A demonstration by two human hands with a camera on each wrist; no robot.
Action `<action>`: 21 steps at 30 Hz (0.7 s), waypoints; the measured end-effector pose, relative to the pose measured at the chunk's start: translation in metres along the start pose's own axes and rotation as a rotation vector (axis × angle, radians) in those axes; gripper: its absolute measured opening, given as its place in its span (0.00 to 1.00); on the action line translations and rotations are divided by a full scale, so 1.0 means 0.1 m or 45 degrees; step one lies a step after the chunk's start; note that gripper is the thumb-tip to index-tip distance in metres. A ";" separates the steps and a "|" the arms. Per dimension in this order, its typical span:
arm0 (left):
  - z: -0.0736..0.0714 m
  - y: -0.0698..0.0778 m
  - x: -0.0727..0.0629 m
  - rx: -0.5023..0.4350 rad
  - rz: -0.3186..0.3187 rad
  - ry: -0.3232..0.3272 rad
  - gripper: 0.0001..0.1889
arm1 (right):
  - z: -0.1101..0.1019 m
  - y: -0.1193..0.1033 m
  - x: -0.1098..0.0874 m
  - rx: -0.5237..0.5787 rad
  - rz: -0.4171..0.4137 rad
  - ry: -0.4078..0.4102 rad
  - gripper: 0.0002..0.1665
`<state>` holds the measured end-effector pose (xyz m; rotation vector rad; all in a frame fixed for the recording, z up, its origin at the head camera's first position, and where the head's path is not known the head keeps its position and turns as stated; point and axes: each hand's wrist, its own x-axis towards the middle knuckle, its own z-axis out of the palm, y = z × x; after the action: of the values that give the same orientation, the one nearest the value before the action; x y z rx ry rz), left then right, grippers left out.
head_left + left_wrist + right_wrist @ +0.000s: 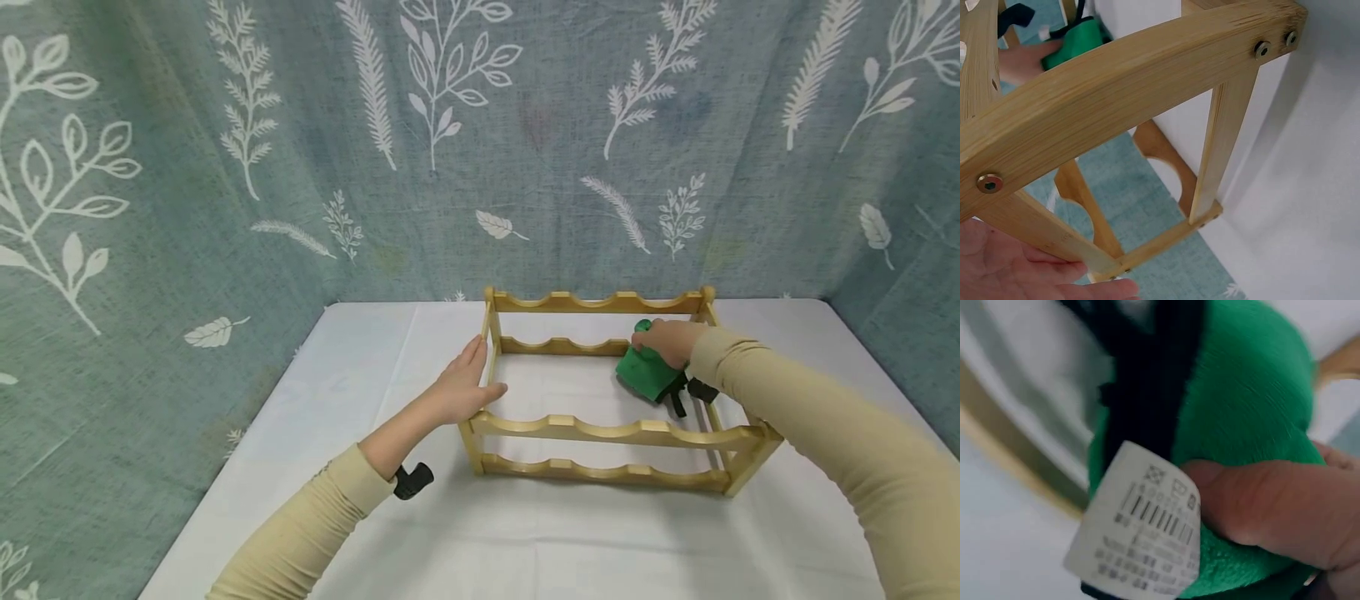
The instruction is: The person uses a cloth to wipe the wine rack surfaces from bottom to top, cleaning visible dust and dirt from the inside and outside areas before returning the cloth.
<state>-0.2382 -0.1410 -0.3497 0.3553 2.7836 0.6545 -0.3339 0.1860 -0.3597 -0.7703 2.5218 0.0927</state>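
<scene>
A wooden rack (570, 429) with scalloped rails stands on the table. My left hand (459, 390) rests at its left side, fingers straight and thumb spread over the side bar; in the left wrist view the fingers (1054, 278) lie along a lower bar. My right hand (667, 340) reaches in at the rack's right end and grips a green fabric item with black straps (643, 372). In the right wrist view the thumb presses into the green fabric (1254, 394), beside a white printed care tag (1141, 525). The fingers behind the fabric are mostly hidden.
A white cloth (420, 550) covers the table under the rack. Behind and beside it hangs a blue-green curtain (465, 183) with white leaf prints. A black wrist device (413, 481) shows at my left cuff.
</scene>
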 end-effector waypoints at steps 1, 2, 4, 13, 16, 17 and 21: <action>0.00 0.00 0.00 -0.005 0.003 -0.003 0.43 | -0.03 -0.03 -0.02 0.004 -0.032 -0.001 0.30; 0.00 0.00 0.00 -0.007 0.005 -0.003 0.43 | -0.05 -0.03 -0.02 0.000 -0.099 0.012 0.32; 0.01 0.00 0.01 -0.008 0.006 -0.002 0.43 | -0.13 -0.12 -0.05 -0.028 -0.203 0.034 0.33; 0.00 -0.02 0.01 -0.012 0.011 0.014 0.43 | -0.55 -0.54 -0.02 0.139 -0.397 0.315 0.33; 0.00 -0.02 0.01 -0.015 0.005 0.003 0.43 | -0.64 -0.68 0.13 0.216 -0.372 0.440 0.35; 0.00 -0.02 0.01 -0.016 0.004 0.000 0.43 | -0.65 -0.73 0.19 0.242 -0.362 0.482 0.36; -0.01 0.00 0.00 -0.019 0.000 -0.013 0.43 | -0.63 -0.94 0.43 0.320 -0.351 0.647 0.36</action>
<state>-0.2388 -0.1414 -0.3495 0.3548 2.7674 0.6717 -0.3418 0.0722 -0.3182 -1.1366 2.7747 -0.5696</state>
